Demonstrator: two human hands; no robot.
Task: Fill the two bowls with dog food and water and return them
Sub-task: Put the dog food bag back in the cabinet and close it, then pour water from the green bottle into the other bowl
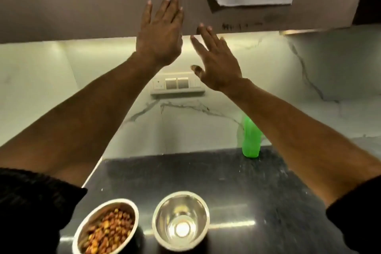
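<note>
Kibble-filled steel bowl [105,228] beside empty one [181,220].

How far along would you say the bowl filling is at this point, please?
Done: the left bowl holds dog food. In hand: nothing; the left hand and right hand are raised open at the cabinet doors. Left: the right bowl looks empty, needs water; the green bottle stands behind. Then return both.

Brown wall cabinets [82,2] over lit marble backsplash [206,126], dark countertop [237,181].

warm under-cabinet glow on backsplash [86,72], glare spot in steel bowl [181,220], soft blur, perhaps edge distortion
</note>
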